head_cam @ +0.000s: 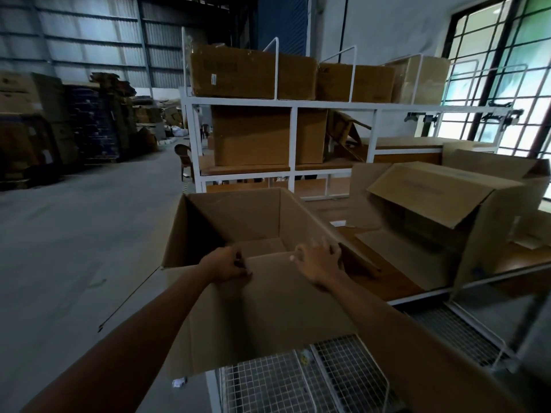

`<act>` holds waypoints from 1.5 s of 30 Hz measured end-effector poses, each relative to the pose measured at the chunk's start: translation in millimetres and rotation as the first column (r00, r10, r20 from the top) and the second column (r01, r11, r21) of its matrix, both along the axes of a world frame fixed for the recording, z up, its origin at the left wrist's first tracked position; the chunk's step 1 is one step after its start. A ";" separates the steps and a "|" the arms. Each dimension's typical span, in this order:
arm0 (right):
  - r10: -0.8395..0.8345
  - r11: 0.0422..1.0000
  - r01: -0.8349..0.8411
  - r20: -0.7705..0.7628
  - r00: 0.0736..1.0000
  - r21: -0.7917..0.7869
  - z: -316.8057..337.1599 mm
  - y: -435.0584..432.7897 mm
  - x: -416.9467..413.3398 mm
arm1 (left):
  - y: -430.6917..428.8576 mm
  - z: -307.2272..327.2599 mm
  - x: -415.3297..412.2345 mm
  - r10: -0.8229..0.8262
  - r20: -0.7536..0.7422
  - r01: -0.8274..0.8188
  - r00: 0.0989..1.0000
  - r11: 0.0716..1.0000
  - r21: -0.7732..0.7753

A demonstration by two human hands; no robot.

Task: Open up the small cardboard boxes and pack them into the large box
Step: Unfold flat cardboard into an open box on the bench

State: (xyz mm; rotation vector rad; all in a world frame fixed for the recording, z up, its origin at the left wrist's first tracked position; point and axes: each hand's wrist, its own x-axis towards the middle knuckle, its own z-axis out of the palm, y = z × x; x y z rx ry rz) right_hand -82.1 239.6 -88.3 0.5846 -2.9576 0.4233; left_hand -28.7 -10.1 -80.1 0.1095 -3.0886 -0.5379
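Small cardboard box (268, 308) hangs right in front of me, popped open with its mouth up, above a wire basket (298, 383). My left grip (228, 263) is pinched on the top edge of its near wall. My right grip (320, 262) lies over the same edge toward the right corner, fingers blurred, so I cannot tell whether it clamps.

The next move, I judge, turns on this: the large box (432, 198) lies right and farther off, on its side on the counter (387, 278), mouth turned leftward, so the right grip is nearer.

Beyond stand a white shelf rack (293, 135) loaded with cartons, grey warehouse floor (74, 234) and a barred window (492, 84).
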 end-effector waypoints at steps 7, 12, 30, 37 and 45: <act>0.004 0.996 -0.004 0.003 1.000 -0.086 -6.2 -7.6 -10.3 | 11.0 4.3 -5.1 0.129 -0.041 -0.122 0.991 0.982 0.141; 0.034 0.977 -0.035 -0.009 0.999 -0.210 1.5 3.4 -11.4 | 34.9 -0.2 -20.1 0.060 -0.171 -0.036 0.983 0.990 0.136; -0.291 0.846 0.260 0.006 0.957 -0.465 -42.9 41.0 -73.8 | 162.4 -11.7 -72.4 0.129 -0.351 -0.193 0.927 0.969 -0.152; 0.082 0.767 0.089 0.234 0.969 -0.635 -23.0 108.9 -74.9 | 206.6 -13.3 -85.5 0.000 -0.424 -0.061 0.906 0.990 -0.131; -0.026 0.852 0.052 0.057 0.998 -0.521 10.4 222.8 -94.6 | 298.4 9.1 -134.3 -0.182 -0.609 0.239 0.772 0.971 0.014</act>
